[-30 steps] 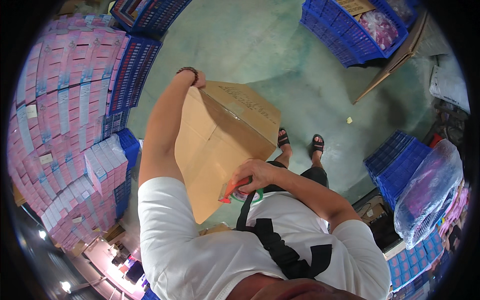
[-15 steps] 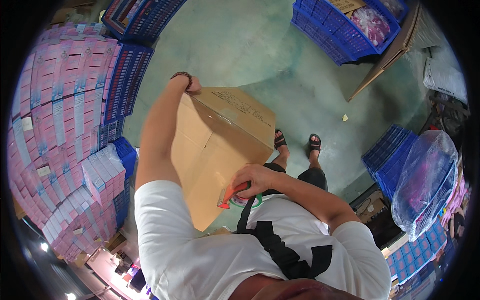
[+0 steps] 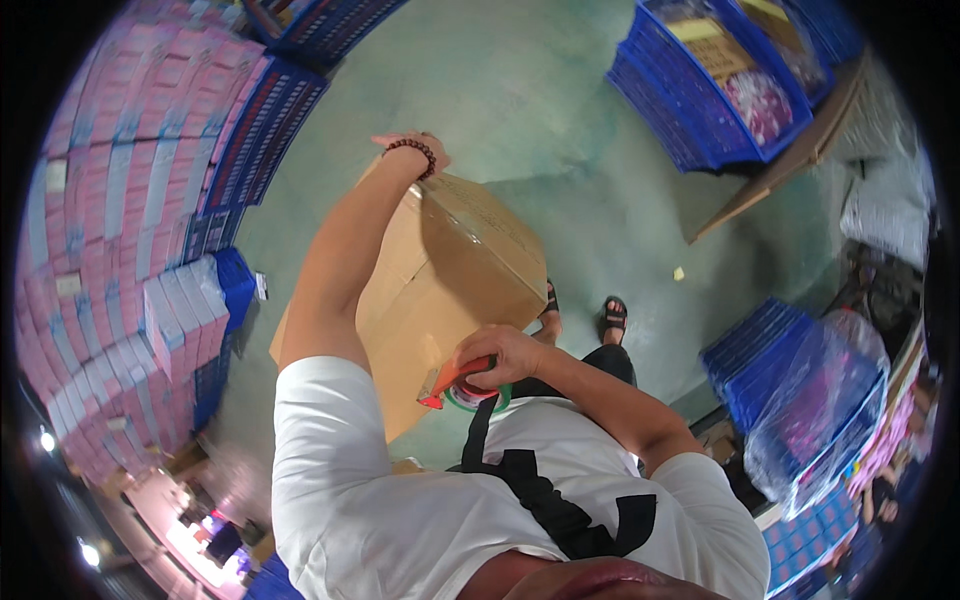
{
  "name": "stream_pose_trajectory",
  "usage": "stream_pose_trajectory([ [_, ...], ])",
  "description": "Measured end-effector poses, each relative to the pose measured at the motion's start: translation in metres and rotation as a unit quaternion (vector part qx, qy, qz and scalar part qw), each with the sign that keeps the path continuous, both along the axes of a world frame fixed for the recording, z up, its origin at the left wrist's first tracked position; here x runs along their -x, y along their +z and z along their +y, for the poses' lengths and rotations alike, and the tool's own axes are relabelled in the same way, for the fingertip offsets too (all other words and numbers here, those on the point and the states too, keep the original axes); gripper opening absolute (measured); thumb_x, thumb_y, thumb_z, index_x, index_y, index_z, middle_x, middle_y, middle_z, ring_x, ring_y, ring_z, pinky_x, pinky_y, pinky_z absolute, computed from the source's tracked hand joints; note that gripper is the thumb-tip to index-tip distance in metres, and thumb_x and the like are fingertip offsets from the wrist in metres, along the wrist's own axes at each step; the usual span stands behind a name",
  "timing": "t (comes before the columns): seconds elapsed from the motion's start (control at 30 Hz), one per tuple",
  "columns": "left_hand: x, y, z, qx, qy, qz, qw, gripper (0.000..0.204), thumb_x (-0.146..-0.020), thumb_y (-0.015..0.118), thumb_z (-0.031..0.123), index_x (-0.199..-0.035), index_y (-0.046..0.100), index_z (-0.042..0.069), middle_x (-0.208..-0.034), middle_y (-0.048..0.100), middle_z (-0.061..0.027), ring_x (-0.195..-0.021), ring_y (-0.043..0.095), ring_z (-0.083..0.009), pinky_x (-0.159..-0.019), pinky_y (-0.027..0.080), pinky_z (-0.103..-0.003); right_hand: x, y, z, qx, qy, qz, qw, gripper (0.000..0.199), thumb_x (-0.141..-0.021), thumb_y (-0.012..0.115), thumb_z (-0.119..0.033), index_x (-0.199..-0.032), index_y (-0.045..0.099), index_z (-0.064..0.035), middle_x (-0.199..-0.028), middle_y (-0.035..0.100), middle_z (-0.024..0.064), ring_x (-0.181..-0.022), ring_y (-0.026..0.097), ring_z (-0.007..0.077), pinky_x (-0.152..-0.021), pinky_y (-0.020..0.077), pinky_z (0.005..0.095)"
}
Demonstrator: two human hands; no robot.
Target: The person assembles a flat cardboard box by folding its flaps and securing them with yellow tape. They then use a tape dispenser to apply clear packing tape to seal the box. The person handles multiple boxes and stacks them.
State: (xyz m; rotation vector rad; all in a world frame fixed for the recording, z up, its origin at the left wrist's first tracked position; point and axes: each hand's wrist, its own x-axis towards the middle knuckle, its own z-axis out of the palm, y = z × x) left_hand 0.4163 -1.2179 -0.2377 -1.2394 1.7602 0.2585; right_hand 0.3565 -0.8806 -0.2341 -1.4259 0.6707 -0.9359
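A large brown cardboard box (image 3: 420, 275) stands in front of me, tilted in view, with shiny clear tape along its upper edge. At its far end is my left hand (image 3: 418, 152), a beaded bracelet on the wrist. Its fingers are stretched apart at the box's edge, partly hidden behind the wrist. By the box's near side, my right hand (image 3: 497, 356) is closed round the handle of a red tape dispenser (image 3: 432, 392). The dispenser carries a roll with a green rim, and its head points left, close to the cardboard.
Pink and white cartons (image 3: 120, 210) are stacked high on the left beside blue crates (image 3: 265, 130). More blue crates (image 3: 665, 95) with bagged goods stand at the far right. A leaning cardboard sheet (image 3: 770, 180) is near them. Plastic-wrapped crates (image 3: 800, 400) stand on the right.
My left hand has shifted right along the box's far end, and its fingers have spread. The box has turned slightly. My right hand with the tape dispenser has moved slightly left. The view has shifted.
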Motion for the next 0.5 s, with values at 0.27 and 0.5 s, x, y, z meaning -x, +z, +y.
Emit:
stream_pose_trajectory([
  [0.27, -0.027, 0.061, 0.15, 0.241, 0.263, 0.198, 0.913, 0.1, -0.079, 0.059, 0.06, -0.148, 0.017, 0.001, -0.155, 0.01, -0.0186, -0.138, 0.013, -0.0496, -0.102, 0.017, -0.071, -0.004, 0.011, -0.011, -0.011, 0.057, -0.041, 0.997, 0.029, -0.073, 0.072, -0.021, -0.096, 0.068, -0.0042, -0.101, 0.066, 0.0123, -0.089, 0.064, 0.0282, -0.08, 0.0517, 0.0357],
  [0.5, 0.015, 0.051, 0.241, 0.278, 0.339, 0.228, 0.869, 0.103, -0.078, 0.063, 0.058, -0.147, 0.017, -0.002, -0.155, 0.01, -0.0216, -0.141, 0.011, -0.0458, -0.104, 0.016, -0.069, 0.145, 0.034, 0.021, -0.065, 0.074, 0.062, 0.993, 0.032, -0.073, 0.068, -0.006, -0.104, 0.068, 0.001, -0.111, 0.063, 0.0139, -0.103, 0.06, 0.0242, -0.092, 0.0463, 0.0334],
])
